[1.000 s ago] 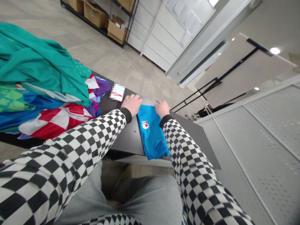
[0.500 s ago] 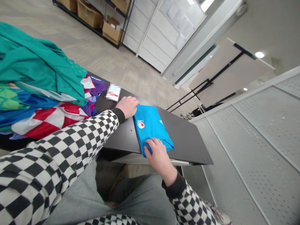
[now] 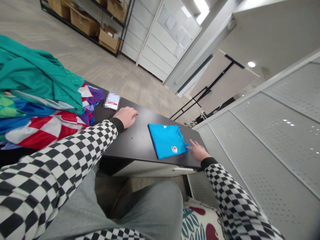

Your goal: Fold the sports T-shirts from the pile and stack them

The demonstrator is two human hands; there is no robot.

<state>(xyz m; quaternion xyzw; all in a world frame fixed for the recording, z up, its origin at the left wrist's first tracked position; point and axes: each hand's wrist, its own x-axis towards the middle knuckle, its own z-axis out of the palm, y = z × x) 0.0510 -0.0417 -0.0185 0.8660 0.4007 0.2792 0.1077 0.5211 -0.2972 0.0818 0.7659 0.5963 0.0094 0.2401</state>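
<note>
A folded blue T-shirt (image 3: 165,140) lies flat on the dark tabletop (image 3: 142,120), its collar edge facing right and a small crest on its front. At that collar edge is my right hand (image 3: 198,151), its fingers stretched out and touching the fabric. My left hand (image 3: 125,116) is over the table to the left of the shirt, apart from it. Its fingers are loosely extended, and nothing shows in them.
A pile of mixed jerseys (image 3: 42,76) covers the table's left end. A small pixelated item (image 3: 112,101) lies near the far edge. Grey perforated panels (image 3: 250,143) stand on the right. Shelving with cardboard boxes (image 3: 83,21) is across the floor.
The blue shirt has turned and moved right, its collar now facing right. My left hand has left the shirt and moved left. My right hand has moved right to the collar edge.
</note>
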